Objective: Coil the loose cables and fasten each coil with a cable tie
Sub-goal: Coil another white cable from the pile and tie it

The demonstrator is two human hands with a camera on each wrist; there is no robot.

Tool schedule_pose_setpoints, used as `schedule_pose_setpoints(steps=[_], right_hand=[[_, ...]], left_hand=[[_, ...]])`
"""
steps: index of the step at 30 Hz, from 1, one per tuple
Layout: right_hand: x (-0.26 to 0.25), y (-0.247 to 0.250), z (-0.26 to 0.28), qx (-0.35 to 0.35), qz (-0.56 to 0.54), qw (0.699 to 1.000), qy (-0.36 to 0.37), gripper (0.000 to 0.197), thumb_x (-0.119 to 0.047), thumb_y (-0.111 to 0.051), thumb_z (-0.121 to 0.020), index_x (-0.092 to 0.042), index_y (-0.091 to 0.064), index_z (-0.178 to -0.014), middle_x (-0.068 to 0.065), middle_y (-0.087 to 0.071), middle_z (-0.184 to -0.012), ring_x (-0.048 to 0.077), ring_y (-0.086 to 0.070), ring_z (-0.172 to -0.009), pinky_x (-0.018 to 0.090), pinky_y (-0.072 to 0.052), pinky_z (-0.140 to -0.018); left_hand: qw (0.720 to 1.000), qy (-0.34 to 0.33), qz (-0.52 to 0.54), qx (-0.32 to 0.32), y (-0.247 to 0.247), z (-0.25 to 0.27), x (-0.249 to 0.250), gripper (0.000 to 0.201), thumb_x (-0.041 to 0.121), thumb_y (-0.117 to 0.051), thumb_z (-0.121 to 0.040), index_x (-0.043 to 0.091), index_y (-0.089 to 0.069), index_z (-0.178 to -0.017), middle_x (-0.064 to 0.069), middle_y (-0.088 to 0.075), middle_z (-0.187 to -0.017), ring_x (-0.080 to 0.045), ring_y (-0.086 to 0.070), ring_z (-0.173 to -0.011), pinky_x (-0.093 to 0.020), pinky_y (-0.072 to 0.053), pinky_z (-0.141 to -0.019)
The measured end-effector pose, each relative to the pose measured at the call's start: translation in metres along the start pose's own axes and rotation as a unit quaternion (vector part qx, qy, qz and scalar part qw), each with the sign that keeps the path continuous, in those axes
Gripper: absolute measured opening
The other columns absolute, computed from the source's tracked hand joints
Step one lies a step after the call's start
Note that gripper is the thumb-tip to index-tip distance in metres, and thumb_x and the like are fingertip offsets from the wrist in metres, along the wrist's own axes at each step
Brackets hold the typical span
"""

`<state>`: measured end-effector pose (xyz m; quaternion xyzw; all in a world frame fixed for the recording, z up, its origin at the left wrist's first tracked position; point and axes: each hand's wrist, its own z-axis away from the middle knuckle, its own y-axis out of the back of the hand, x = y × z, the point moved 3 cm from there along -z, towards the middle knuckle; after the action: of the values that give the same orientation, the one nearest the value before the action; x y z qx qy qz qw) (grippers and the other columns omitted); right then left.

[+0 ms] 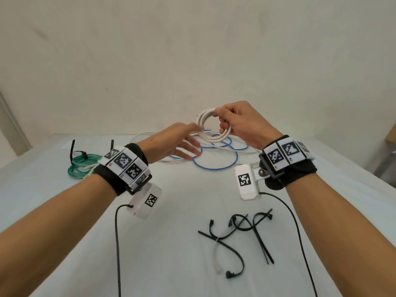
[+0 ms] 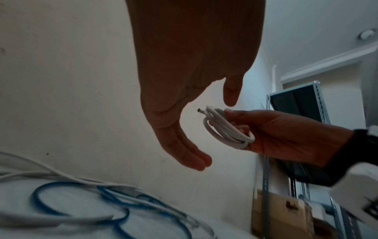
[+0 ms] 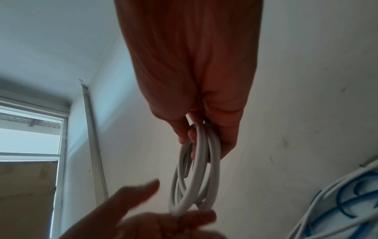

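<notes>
My right hand [image 1: 227, 123] is raised above the table and grips a small white cable coil [image 1: 211, 127] of a few turns, fingers through the loops. In the right wrist view the coil [image 3: 194, 174] hangs from the curled right hand [image 3: 204, 105]. My left hand [image 1: 186, 142] is blurred, its fingers straight, just left of the coil and holding nothing. The left wrist view shows the left hand [image 2: 174, 129] a short gap from the coil [image 2: 223, 129]. Black cable ties [image 1: 237, 230] lie loose on the near table.
A loose blue cable [image 1: 214, 167] and a long white cable [image 1: 150, 135] lie tangled on the white table [image 1: 171, 264] under the hands. At the far left sits a green coil [image 1: 82, 166] with black ties on it. The wall stands close behind.
</notes>
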<state>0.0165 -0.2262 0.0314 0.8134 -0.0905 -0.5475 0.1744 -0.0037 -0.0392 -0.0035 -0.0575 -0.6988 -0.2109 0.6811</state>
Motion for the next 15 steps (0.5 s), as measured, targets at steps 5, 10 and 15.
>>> schedule_pose_setpoints(steps=[5,10,15], right_hand=[[0.006,0.004,0.013,0.022,0.065,0.997,-0.038,0.027,-0.015,-0.056,-0.106,0.006,-0.07,-0.098,0.005,-0.05,-0.062,0.019,-0.059,-0.056,0.036,-0.059,-0.066],[0.009,0.002,0.028,-0.008,0.099,0.993,-0.065,0.036,-0.019,-0.058,-0.104,0.015,-0.066,-0.099,0.003,-0.053,-0.06,0.014,-0.063,-0.052,0.046,-0.061,-0.077],[0.012,-0.004,0.044,-0.033,0.116,0.99,-0.073,0.031,-0.017,-0.057,-0.106,0.002,-0.066,-0.083,0.003,-0.053,-0.06,0.015,-0.06,-0.052,0.029,-0.058,-0.066]], left_hand=[[0.942,0.09,-0.292,-0.142,-0.031,0.02,-0.034,0.028,0.031,-0.075,-0.094,0.007,-0.066,-0.105,-0.009,-0.07,-0.099,-0.018,-0.071,-0.083,-0.033,-0.062,-0.076],[0.877,0.095,-0.401,-0.249,-0.069,0.03,-0.054,0.032,0.049,-0.081,-0.083,0.018,-0.077,-0.092,0.004,-0.069,-0.079,-0.009,-0.065,-0.072,-0.022,-0.057,-0.069],[0.858,0.074,-0.442,-0.251,-0.087,0.03,-0.061,0.035,0.054,-0.083,-0.078,0.019,-0.079,-0.084,0.007,-0.055,-0.067,-0.011,-0.049,-0.065,-0.021,-0.045,-0.061]])
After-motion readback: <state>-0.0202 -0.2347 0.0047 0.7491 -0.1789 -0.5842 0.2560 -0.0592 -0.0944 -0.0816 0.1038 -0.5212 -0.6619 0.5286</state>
